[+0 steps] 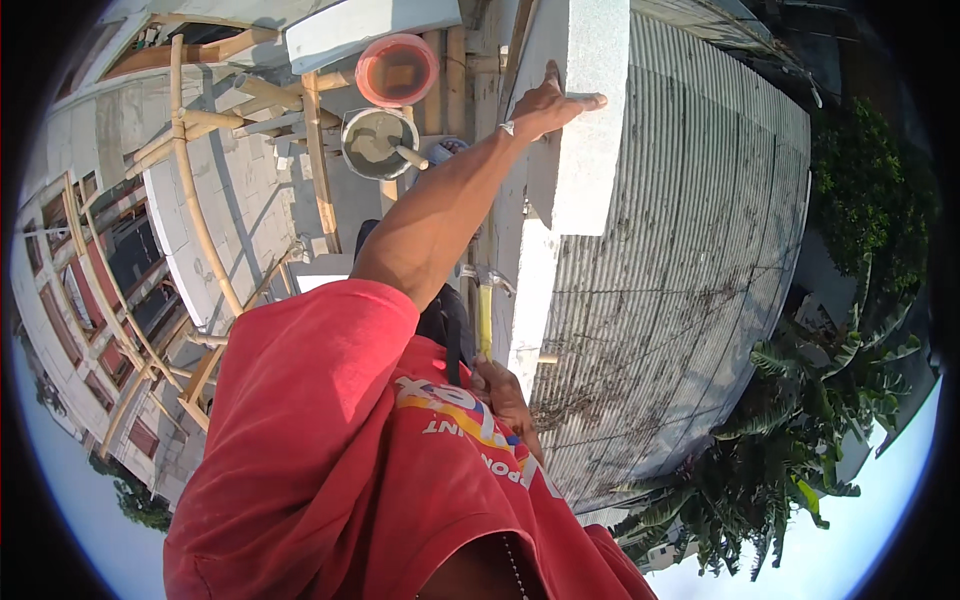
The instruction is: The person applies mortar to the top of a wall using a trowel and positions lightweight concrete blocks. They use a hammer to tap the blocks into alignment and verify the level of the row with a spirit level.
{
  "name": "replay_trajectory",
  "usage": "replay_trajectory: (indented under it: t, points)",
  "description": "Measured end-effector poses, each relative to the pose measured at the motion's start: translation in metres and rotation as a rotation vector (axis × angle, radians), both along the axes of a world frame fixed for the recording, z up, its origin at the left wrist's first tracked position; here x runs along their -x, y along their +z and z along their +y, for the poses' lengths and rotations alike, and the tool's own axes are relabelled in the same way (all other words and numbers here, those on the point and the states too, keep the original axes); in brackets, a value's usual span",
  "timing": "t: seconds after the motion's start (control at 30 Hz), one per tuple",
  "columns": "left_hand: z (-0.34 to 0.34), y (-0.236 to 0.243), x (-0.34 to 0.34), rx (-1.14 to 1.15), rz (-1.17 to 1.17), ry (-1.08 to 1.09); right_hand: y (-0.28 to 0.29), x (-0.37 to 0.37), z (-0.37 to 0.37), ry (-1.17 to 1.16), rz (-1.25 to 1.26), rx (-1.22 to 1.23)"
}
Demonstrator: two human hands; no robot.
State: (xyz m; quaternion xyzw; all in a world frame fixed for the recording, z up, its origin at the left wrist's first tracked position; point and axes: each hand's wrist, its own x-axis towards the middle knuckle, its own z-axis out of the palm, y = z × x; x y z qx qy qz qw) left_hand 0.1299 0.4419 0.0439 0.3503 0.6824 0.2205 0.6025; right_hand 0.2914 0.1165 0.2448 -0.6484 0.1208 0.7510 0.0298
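Over there the block (595, 150) sits on the wall (530, 300), the left hand (548, 108) on it. Right of the wall spreads the roof (690, 220), trees (865, 180) beyond. To the left sit two buckets, the far one (361, 72) just past the near one (347, 142), a handle (411, 157) jutting from the latter. Poles (186, 160) stand farther left. The hammer (486, 315), in the right hand (505, 392), is just left of the wall.

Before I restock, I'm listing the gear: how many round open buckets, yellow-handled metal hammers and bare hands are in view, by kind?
Round open buckets: 2, a red bucket and a grey bucket
Yellow-handled metal hammer: 1
Bare hands: 2, the left hand and the right hand
Total: 5
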Motion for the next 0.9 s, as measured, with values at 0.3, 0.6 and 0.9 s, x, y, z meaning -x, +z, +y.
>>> replay_trajectory:
  t: [0.3,0.6,0.9]
  points:
    - [-0.007,0.012,-0.008,0.025,-0.155,0.004,-0.151,-0.002,-0.064,-1.546,-0.161,-0.182]
    - [0.003,0.005,-0.004,0.018,-0.172,-0.007,-0.141,0.057,0.049,-1.106,0.037,-0.351]
    - [-0.002,0.019,-0.001,0.08,-0.219,-0.041,-0.145,0.065,0.064,-1.761,-0.173,-0.206]
